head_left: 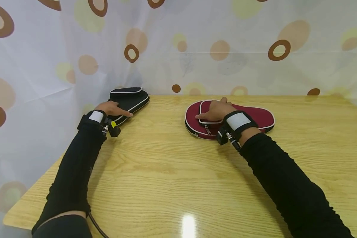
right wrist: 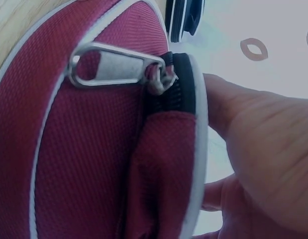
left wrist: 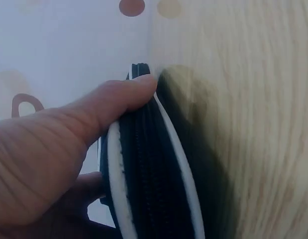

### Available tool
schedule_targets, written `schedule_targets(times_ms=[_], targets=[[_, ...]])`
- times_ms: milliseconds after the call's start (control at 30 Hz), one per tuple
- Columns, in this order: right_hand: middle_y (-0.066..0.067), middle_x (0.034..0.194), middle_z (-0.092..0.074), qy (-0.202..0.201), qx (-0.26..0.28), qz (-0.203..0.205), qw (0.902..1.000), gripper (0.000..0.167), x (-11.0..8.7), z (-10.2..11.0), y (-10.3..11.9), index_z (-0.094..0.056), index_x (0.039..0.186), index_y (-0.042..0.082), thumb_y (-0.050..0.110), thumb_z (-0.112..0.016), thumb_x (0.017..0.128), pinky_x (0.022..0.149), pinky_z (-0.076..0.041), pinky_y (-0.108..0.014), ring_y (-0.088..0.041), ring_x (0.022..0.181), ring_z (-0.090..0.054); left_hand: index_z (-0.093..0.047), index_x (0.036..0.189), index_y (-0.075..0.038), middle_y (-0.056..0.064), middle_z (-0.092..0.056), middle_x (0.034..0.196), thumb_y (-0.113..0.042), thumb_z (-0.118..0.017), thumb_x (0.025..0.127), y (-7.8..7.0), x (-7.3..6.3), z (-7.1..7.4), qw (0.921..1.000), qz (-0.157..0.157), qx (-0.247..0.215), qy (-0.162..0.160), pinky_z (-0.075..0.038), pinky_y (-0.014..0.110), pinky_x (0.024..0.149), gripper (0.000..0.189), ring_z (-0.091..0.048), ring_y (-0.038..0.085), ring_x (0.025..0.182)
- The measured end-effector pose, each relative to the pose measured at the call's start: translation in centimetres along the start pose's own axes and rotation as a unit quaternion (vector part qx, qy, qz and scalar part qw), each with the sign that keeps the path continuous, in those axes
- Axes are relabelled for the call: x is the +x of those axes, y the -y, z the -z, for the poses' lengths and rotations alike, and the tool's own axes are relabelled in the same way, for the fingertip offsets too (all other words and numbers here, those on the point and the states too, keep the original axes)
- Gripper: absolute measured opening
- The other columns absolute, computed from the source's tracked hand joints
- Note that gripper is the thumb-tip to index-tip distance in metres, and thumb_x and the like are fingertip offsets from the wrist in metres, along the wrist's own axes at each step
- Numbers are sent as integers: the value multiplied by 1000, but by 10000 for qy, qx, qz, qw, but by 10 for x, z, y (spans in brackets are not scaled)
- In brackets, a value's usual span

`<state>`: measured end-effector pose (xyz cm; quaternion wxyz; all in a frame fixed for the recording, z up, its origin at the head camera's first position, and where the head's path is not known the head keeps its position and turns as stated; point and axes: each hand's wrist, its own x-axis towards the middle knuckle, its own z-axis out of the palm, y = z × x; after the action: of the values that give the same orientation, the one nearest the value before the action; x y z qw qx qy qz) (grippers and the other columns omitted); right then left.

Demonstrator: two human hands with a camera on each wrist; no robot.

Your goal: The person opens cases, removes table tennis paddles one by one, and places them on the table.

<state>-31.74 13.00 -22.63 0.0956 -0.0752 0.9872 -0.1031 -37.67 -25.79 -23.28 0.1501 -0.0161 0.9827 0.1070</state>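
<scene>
A black racket-shaped zip case (head_left: 132, 99) with white piping lies at the back left. My left hand (head_left: 110, 108) rests on it, thumb stretched toward its right edge. In the left wrist view the thumb (left wrist: 126, 94) touches the zipped side; the other fingers are mostly hidden. A maroon case (head_left: 256, 116) of the same kind lies flat right of the middle, its narrow end to the right. My right hand (head_left: 218, 110) lies over its front pocket, thumb and fingers spread. The pocket's metal zipper pull (right wrist: 119, 67) shows in the right wrist view.
Both cases lie on a light wood-grain table (head_left: 154, 165). A white curtain (head_left: 250, 72) printed with brown and yellow circles hangs behind and along the left side. A black cable (head_left: 96, 224) trails beneath the left forearm. Both wrists carry strapped cameras.
</scene>
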Motion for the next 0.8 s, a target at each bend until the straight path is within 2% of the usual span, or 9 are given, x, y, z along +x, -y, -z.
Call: schedule_targets(times_ms=[133,300,533,800], targets=[[-25,112,-53,1,-9,20,10000,68,-1,1,-1,-61,113,-11,56,-55,97,98,-35,-53,-42,119,-33,-16,157,7,36,-8,161,-58,-58,94,1,-2,-1,9999,-74,123,-63,-19,60,118,100,-10,52,148],[-28,119,-51,56,66,-36,10000,72,0,1,0,-60,121,-12,56,-55,97,97,-40,-54,-44,123,-32,-15,158,4,37,-8,160,-60,-58,93,7,-3,-3,9994,-154,280,-118,-21,61,117,101,-12,53,147],[-29,120,-50,4,17,-28,10000,72,1,0,-1,-59,121,-11,56,-55,97,99,-36,-53,-43,121,-32,-15,160,-3,38,-10,159,-58,-61,92,16,-4,-3,9984,-482,276,-63,-22,65,114,99,-13,55,146],[-26,114,-51,0,8,-94,10000,71,1,-1,-4,-60,119,-11,56,-55,98,97,-35,-51,-41,117,-33,-17,162,-11,34,-11,161,-60,-66,89,16,-5,-3,9967,-786,177,64,-23,66,113,101,-13,55,146]])
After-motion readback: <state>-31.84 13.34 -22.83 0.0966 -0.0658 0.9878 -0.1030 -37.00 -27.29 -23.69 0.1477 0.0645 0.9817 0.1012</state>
